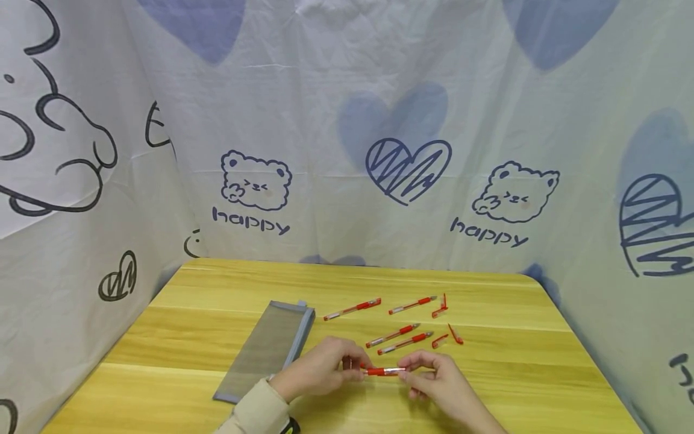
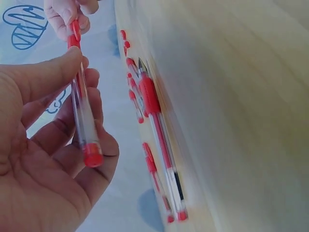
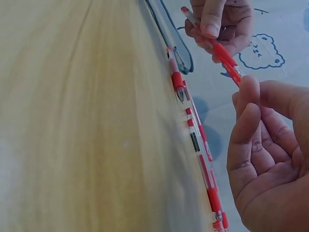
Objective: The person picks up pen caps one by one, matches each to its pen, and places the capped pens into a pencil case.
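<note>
**Covered and Cropped**

In the head view, fingers of the left hand (image 1: 331, 364) cover a stretch of the held pen (image 1: 384, 371); in the right wrist view, fingertips of the right hand (image 1: 440, 380) conceal one end. A sleeve (image 1: 261, 410), itself cropped by the head view's bottom edge, hides part of the pouch (image 1: 262, 346). That edge also crops the bench (image 1: 135, 404) and a dark item (image 1: 291, 427) at the left wrist, unidentifiable from what shows. Loose pens (image 3: 204, 170) overlap, running off the right wrist view's bottom edge.
</note>
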`<control>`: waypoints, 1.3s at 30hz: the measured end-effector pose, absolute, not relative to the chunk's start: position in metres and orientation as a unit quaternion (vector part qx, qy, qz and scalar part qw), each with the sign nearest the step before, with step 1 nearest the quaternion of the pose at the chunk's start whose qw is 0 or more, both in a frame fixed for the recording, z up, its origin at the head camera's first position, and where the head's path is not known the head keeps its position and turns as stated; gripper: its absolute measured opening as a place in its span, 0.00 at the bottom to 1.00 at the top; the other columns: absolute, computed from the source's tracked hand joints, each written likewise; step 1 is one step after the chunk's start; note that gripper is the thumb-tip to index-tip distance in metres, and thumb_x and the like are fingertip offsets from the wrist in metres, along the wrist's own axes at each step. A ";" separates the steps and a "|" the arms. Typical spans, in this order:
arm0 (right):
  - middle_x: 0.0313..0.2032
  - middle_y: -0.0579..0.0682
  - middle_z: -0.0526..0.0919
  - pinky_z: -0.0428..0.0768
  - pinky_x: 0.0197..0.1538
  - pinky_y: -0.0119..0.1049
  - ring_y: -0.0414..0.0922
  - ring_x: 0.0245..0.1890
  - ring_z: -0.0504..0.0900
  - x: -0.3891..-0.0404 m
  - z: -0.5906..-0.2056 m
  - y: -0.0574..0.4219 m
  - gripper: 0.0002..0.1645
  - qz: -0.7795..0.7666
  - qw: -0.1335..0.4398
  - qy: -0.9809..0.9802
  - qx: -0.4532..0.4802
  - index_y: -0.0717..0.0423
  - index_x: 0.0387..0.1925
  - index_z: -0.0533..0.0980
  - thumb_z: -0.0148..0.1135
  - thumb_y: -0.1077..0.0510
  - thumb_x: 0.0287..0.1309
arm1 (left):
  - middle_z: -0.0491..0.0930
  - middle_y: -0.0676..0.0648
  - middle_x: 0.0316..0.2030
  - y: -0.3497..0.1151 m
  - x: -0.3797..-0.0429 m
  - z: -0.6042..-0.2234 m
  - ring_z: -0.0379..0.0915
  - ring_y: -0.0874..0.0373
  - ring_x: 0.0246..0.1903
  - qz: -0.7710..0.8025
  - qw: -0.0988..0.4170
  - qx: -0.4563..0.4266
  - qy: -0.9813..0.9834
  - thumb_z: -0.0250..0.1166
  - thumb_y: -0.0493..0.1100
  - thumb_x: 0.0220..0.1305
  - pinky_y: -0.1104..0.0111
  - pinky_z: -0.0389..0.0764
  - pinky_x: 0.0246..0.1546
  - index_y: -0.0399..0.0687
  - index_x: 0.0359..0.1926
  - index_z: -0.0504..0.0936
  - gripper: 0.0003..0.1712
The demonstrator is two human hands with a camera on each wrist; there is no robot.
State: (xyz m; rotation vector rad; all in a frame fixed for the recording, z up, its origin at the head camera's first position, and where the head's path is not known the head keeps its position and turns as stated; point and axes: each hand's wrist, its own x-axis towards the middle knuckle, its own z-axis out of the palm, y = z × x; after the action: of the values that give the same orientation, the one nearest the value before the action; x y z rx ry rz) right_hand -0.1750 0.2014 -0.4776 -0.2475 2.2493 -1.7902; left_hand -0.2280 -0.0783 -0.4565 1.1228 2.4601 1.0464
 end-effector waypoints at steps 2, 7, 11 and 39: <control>0.42 0.52 0.88 0.85 0.34 0.29 0.38 0.28 0.86 -0.176 -0.476 0.202 0.21 -0.611 0.124 0.778 -0.083 0.69 0.54 0.81 0.72 0.56 0.70 | 0.86 0.60 0.34 -0.077 -0.228 -0.457 0.74 0.74 0.31 0.370 0.123 0.380 0.839 0.72 0.41 0.72 0.77 0.79 0.35 0.54 0.45 0.91 0.05; 0.42 0.59 0.89 0.84 0.33 0.30 0.38 0.27 0.85 -0.178 -0.474 0.202 0.20 -0.598 0.112 0.789 -0.082 0.66 0.52 0.83 0.72 0.54 0.70 | 0.85 0.58 0.33 -0.074 -0.229 -0.455 0.73 0.73 0.28 0.394 0.133 0.365 0.833 0.74 0.38 0.70 0.76 0.79 0.34 0.52 0.44 0.91 0.05; 0.42 0.62 0.89 0.84 0.33 0.31 0.39 0.27 0.86 -0.178 -0.473 0.204 0.17 -0.598 0.111 0.789 -0.090 0.66 0.51 0.83 0.72 0.57 0.69 | 0.84 0.57 0.33 -0.073 -0.229 -0.454 0.72 0.72 0.27 0.400 0.133 0.356 0.834 0.74 0.36 0.69 0.76 0.78 0.33 0.51 0.44 0.92 0.07; 0.41 0.67 0.89 0.82 0.32 0.29 0.39 0.26 0.87 -0.182 -0.472 0.211 0.14 -0.602 0.094 0.781 -0.138 0.70 0.48 0.83 0.71 0.62 0.68 | 0.83 0.53 0.28 -0.064 -0.229 -0.456 0.69 0.70 0.24 0.437 0.134 0.347 0.819 0.74 0.33 0.67 0.76 0.72 0.27 0.46 0.42 0.93 0.05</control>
State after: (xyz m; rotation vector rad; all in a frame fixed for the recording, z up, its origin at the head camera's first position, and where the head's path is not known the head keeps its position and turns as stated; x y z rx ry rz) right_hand -0.1823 0.2109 -0.4724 -0.4087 2.3176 -1.7858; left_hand -0.2288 -0.0636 -0.4563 1.0070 2.3746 1.2673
